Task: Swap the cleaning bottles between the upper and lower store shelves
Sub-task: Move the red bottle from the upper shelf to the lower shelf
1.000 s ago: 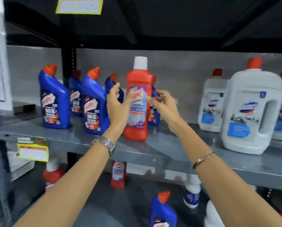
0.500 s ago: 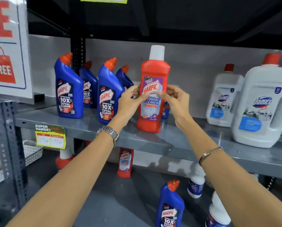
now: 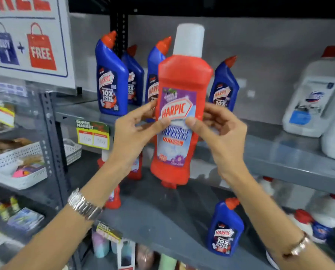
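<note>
A red Harpic bathroom cleaner bottle [image 3: 182,78] with a white cap hangs upright in the air in front of the upper shelf [image 3: 275,152]. My left hand [image 3: 135,137] grips its left side and my right hand [image 3: 223,135] its right side, thumbs on the label. Several blue Harpic bottles [image 3: 110,80] stand on the upper shelf behind it. On the lower shelf [image 3: 162,217] stand one blue Harpic bottle [image 3: 225,228] and red bottles [image 3: 114,199] partly hidden by my left arm.
White Domex jugs [image 3: 314,102] stand at the right of the upper shelf, more white bottles [image 3: 326,213] below. A "buy 1 + free" sign [image 3: 28,43] hangs at left. A white basket [image 3: 10,168] sits on the neighbouring rack. A price tag [image 3: 92,135] hangs on the shelf edge.
Both hands closed on the red bottle and lifted it off the upper shelf toward me. The view has moved closer and tilted downward.
</note>
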A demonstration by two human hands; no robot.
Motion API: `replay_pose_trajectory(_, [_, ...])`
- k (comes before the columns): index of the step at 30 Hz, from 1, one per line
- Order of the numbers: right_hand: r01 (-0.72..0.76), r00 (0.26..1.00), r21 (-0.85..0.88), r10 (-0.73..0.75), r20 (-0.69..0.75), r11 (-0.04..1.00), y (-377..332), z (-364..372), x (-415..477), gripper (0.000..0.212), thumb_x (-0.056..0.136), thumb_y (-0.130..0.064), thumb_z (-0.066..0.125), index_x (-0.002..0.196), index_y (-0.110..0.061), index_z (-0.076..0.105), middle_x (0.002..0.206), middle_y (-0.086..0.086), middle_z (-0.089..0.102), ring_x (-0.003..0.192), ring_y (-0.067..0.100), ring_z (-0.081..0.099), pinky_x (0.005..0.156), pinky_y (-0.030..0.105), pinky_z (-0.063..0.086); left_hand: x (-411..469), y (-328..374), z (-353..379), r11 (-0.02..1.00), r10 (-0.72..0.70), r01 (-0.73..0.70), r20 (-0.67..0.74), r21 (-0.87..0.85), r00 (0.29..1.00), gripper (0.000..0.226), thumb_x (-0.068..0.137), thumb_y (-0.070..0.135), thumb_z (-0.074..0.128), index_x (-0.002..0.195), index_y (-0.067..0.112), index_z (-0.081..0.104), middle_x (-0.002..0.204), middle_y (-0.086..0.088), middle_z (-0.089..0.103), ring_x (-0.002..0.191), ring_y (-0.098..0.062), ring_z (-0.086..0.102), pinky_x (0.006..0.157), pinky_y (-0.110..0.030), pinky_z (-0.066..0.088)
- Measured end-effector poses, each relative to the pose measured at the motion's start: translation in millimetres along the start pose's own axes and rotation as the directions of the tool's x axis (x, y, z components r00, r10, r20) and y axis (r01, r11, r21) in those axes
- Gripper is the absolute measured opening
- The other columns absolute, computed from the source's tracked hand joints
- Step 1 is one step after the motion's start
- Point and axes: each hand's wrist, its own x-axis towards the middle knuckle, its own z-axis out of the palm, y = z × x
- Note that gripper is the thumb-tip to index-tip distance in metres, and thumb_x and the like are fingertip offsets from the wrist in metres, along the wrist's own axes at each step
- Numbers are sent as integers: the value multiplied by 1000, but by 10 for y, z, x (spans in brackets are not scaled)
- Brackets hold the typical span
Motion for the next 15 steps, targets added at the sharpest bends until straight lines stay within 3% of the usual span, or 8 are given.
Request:
replay_pose_trajectory(5, [-103,987,-60,109,115,993,505,162,-776,36,61,-19,85,86,-34,65,78,-24,71,71,-2,65,63,13,52,-615,-611,-448,992,-122,122,-19,0,992,55,41,49,85,92,37,70,84,22,74,77,2,67,66,-12,52])
replay_pose_trajectory(9, [-290,943,-131,307,127,948,1098,217,-1267,33,64,-14,84,86,-29,65,85,-17,72,74,0,66,63,12,50,-991,-1206,-627,961,-277,277,-38,-2,960,39,47,31,83,82,46,72,76,28,71,71,6,66,62,-9,51])
replay_pose_trajectory(12, [-428,886,-174,450,114,887,1511,217,-1444,29,69,-9,81,88,-22,64,92,-11,73,79,5,68,69,21,54,-1096,-1666,-671,925,-375,377,-49,36,926,61,47,40,85,102,25,65,78,29,72,75,7,66,65,-8,51])
replay_pose_trajectory(15, [-499,845,-234,529,84,834,1914,215,-1477,27,71,-8,79,88,-19,62,87,-2,74,81,8,68,72,27,57,-1044,-2122,-689,883,-452,452,-28,125,891,62,59,20,81,117,11,59,95,13,72,81,4,67,68,-11,52])
